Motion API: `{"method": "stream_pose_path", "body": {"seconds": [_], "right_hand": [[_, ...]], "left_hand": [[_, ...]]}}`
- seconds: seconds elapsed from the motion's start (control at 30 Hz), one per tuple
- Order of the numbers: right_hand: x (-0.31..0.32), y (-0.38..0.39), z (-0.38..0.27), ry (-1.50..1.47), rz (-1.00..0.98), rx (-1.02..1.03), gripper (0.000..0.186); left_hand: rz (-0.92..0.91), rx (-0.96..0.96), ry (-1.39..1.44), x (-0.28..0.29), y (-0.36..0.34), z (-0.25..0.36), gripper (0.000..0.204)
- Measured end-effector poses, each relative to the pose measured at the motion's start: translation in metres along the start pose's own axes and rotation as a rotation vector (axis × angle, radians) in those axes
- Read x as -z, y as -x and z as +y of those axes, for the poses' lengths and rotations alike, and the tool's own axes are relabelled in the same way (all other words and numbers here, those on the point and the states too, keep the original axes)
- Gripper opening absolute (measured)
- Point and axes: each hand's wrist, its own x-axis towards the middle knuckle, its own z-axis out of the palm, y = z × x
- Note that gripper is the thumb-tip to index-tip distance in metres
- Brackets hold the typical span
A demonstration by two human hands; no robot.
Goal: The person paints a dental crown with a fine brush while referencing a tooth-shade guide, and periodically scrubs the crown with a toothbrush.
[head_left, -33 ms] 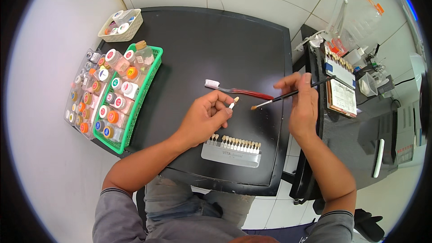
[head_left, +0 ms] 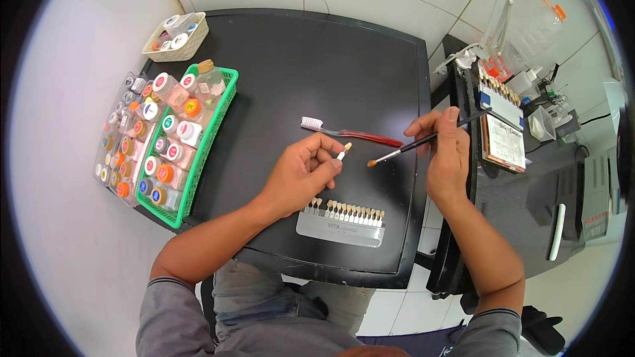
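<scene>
Pinched between the fingertips of my left hand [head_left: 301, 173] is a small tooth shade tab [head_left: 344, 151], its tooth-coloured tip pointing up and away. My right hand [head_left: 447, 152] grips a thin dark-handled brush [head_left: 423, 140] whose brown bristles slant down to the left, a short gap from the tab. Just below my left hand, a grey shade guide holder [head_left: 338, 231] lies on the black table [head_left: 284, 79] with a row of tooth-shaped tabs along its far edge. A toothbrush [head_left: 360, 135] with a red handle and white bristles lies beyond both hands.
On the left, a green basket [head_left: 210, 133] and a clear box [head_left: 106, 125] hold several capped jars. A cream basket [head_left: 193, 41] sits at the far left corner. To the right, a dark side table [head_left: 506, 205] carries a notebook [head_left: 504, 142], another shade guide [head_left: 499, 89] and a white appliance.
The brush tip has shifted very slightly left and toward me. My left hand with the tab has stayed in place.
</scene>
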Motion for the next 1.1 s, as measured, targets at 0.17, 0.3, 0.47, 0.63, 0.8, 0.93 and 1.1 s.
{"method": "stream_pose_path", "body": {"seconds": [0.17,0.3,0.47,0.63,0.8,0.93,1.1], "right_hand": [[-0.014,0.011,-0.012,-0.151,-0.087,-0.068,0.039],[-0.021,0.015,-0.011,-0.215,-0.115,0.015,0.017],[-0.027,0.018,-0.011,0.022,-0.115,0.175,0.013],[-0.027,0.017,-0.019,0.25,-0.15,0.3,0.012],[-0.028,0.018,-0.018,0.246,-0.105,0.307,0.012],[-0.029,0.015,-0.017,0.31,-0.072,0.32,0.012],[-0.03,0.017,-0.021,0.361,-0.125,0.342,0.012]], "left_hand": [[-0.013,0.025,0.018,0.003,-0.002,0.0,0.022],[0.001,0.026,-0.008,0.002,0.0,0.002,0.026],[-0.02,0.049,-0.07,-0.001,0.002,0.008,0.028],[-0.019,-0.002,-0.082,-0.003,0.001,0.005,0.027],[-0.02,0.004,-0.124,-0.002,0.001,0.004,0.026],[-0.028,0.001,-0.127,-0.001,0.0,0.002,0.025],[-0.022,0.024,-0.116,-0.004,0.001,0.007,0.026]]}}
